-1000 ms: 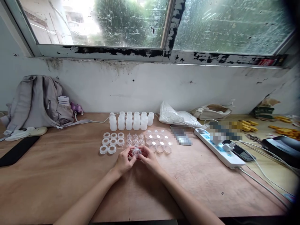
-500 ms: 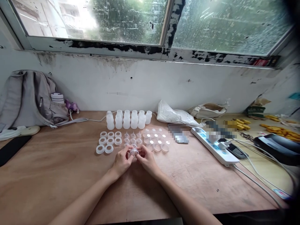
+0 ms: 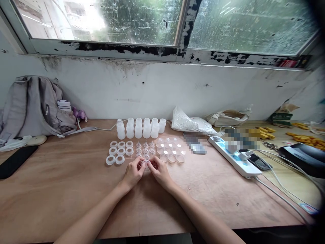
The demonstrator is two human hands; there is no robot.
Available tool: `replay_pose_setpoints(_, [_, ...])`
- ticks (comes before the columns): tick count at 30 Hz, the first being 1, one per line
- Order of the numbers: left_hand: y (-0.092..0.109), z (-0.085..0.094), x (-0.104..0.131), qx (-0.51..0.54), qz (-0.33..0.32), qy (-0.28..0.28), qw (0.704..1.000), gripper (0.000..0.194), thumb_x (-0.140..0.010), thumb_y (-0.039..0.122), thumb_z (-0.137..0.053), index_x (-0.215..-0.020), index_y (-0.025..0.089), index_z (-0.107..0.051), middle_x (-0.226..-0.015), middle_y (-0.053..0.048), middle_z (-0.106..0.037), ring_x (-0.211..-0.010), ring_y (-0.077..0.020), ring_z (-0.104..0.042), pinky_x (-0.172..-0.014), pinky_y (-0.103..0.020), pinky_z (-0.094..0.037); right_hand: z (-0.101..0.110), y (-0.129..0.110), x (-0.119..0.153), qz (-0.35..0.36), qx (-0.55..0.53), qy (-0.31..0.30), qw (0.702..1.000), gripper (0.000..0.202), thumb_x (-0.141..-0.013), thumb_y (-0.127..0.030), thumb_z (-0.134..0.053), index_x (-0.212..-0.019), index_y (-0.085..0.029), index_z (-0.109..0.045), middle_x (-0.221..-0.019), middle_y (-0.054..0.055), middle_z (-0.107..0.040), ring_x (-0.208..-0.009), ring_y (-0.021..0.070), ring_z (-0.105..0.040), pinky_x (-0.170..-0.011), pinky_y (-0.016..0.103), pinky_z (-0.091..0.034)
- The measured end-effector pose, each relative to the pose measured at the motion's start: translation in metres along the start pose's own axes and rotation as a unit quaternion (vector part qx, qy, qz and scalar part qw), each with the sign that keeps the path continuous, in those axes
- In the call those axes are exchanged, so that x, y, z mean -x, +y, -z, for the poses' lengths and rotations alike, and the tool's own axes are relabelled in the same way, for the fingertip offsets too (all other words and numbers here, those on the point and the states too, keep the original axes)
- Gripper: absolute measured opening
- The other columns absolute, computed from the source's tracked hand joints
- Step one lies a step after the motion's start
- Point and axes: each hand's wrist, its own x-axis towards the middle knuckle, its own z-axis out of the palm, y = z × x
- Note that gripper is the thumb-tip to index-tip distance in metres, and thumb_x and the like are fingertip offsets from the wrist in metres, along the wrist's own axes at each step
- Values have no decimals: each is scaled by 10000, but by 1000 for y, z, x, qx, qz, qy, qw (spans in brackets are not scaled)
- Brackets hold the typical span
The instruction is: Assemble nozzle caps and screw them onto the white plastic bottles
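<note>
I see one small round piece [image 3: 146, 162], clear to whitish — a curved rim shows, the rest partly covered and too small for me to read. It is pinched between the left hand [image 3: 133, 171] and the right hand [image 3: 159, 171], just on the near side of the small clear fittings [image 3: 145, 145] — resting or raised, I can't tell.

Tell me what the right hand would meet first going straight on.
Past the clear piece it holds, the right hand would probably meet the nearest small clear parts; depth is unclear.
</note>
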Motion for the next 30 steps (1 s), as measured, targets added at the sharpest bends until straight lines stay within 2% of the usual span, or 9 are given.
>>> replay_pose_setpoints(4, [-1, -1, 0, 8, -11, -7, 1000, 116, -810, 251, -425, -796, 192, -524, -661, 14, -592, -581, -121, -558, -567, -213, -410, -1, 3, 1, -5, -3, 15, 1000, 183, -768, -305, -523, -645, -175, -485, -596, -24, -508, -515, 94, -447, -481, 203, -362])
replay_pose_setpoints(8, [-2, -1, -1, 5, -15, -21, 1000, 167, -834, 277, -391, -844, 189, -533, -664, 7, -588, -587, -126, -550, -573, -219, -404, 0, 7, -1, -23, -1, 20, 1000, 216, -766, -332, -524, -622, -173, -496, -560, -23, -509, -486, 95, -454, -454, 203, -362])
replay_pose_setpoints(14, [-2, -3, -1, 26, 10, -35, 999, 221, -844, 324, -376, -902, 181, -534, -743, -20, -615, -634, -138, -569, -577, -215, -410, 3, 5, -2, -7, 10, 4, 1000, 202, -793, -347, -495, -821, -169, -587, -708, 19, -595, -539, 104, -511, -481, 206, -403])
replay_pose_setpoints(20, [-3, -4, 0, 41, 22, -34, 998, 225, -847, 328, -361, -845, 180, -532, -651, 2, -572, -580, -130, -539, -554, -210, -390, -1, 5, -2, 11, 19, 12, 1000, 166, -803, -288, -484, -703, -164, -530, -642, -2, -536, -557, 99, -466, -511, 204, -380])
replay_pose_setpoints(30, [-4, -6, 1, 60, 31, -22, 997, 169, -829, 283, -386, -773, 180, -507, -608, 25, -535, -524, -108, -494, -524, -199, -361, -1, 4, -2, 12, 7, -7, 1000, 127, -789, -256, -496, -703, -162, -505, -628, -15, -495, -549, 96, -425, -506, 207, -348])
